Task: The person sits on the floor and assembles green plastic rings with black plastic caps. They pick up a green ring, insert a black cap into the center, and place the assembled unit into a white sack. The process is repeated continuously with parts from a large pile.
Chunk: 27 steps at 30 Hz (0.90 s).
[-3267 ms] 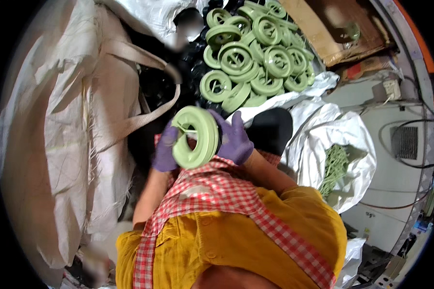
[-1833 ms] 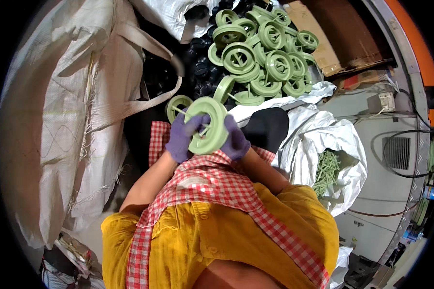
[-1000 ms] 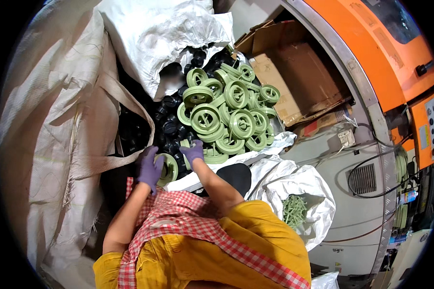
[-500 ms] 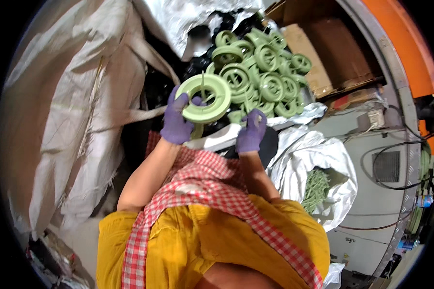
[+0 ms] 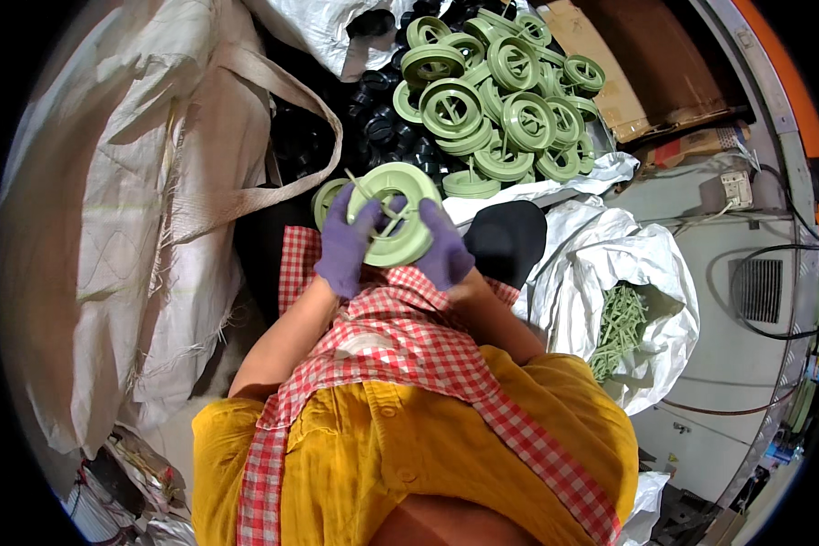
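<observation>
In front of my apron, both gloved hands hold a pale green plastic ring (image 5: 413,238) with thin sprue bars crossing its hole. My left hand (image 5: 344,247) grips its left side, the thumb near the inner rim. On the opposite side my right hand (image 5: 445,253) is closed around the edge, its fingertips partly hidden by the ring. One thin bar sticks up past the upper left of the rim. Another green ring (image 5: 327,202) shows partly behind my left hand. Beyond lies a heap of similar green rings (image 5: 452,109), many with bars still inside.
Black plastic parts (image 5: 387,123) lie beside the heap. A white sack (image 5: 673,346) at right holds green sprue sticks (image 5: 621,329). A large woven bag (image 5: 109,227) with a strap loop (image 5: 323,114) stands left. A cardboard box (image 5: 601,64) is at far right.
The green ring has come closer to my body and tilted. My right hand, apart from it before, now grips its right side. The view has shifted slightly.
</observation>
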Motion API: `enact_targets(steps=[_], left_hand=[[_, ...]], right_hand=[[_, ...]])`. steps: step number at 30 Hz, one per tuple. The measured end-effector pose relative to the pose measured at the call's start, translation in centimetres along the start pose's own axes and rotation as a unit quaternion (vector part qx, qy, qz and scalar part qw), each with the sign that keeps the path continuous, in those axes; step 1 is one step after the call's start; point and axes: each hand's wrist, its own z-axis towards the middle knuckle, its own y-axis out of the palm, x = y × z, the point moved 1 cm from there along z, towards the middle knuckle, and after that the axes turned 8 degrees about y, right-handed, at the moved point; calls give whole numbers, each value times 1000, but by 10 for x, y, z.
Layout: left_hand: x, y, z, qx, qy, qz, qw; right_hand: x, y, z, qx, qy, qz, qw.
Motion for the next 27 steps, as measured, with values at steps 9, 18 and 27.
enact_targets(steps=[9, 18, 27], left_hand=[[7, -16, 41, 74, 1, -141, 987], [-47, -54, 67, -73, 87, 664, 739], [-34, -55, 45, -99, 118, 563, 812]], right_hand=[[-14, -44, 26, 221, -201, -170, 939], [-97, -102, 163, 387, -412, -690, 453], [-118, -116, 199, 398, -310, -720, 476]])
